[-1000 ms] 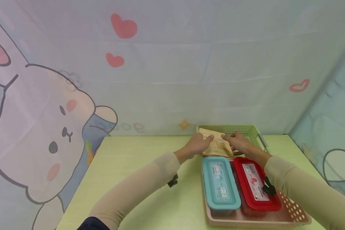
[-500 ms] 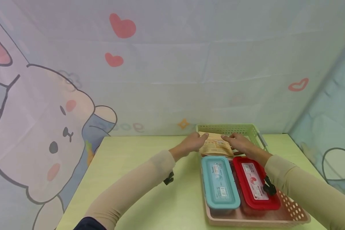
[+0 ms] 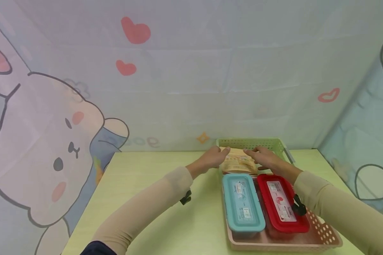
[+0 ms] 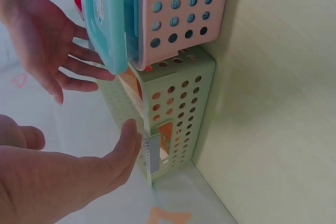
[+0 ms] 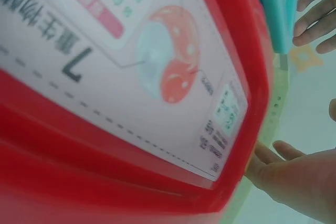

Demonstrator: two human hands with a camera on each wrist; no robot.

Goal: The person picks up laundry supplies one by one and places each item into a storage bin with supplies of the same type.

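Note:
A tan printed packet (image 3: 238,161) lies in the green perforated basket (image 3: 268,142) at the table's far side. My left hand (image 3: 212,157) is at the basket's left rim, its fingers relaxed and holding nothing; in the left wrist view the left hand (image 4: 79,169) is beside the basket's grey handle clip (image 4: 153,153). My right hand (image 3: 265,158) hovers over the basket, just right of the packet, with loose, spread fingers. In the left wrist view the right hand (image 4: 50,45) has an empty palm. The packet's lower end is hidden behind the boxes in front.
A pink perforated basket (image 3: 274,247) stands in front of the green one. It holds a box with a teal lid (image 3: 244,202) and one with a red lid (image 3: 282,203), under my right forearm. A patterned cloth (image 3: 178,88) hangs behind the pale green table (image 3: 166,212).
Both hands have let go of the packet, which has settled lower into the green basket. My left hand has moved left to the rim. The right hand has stayed nearly in place.

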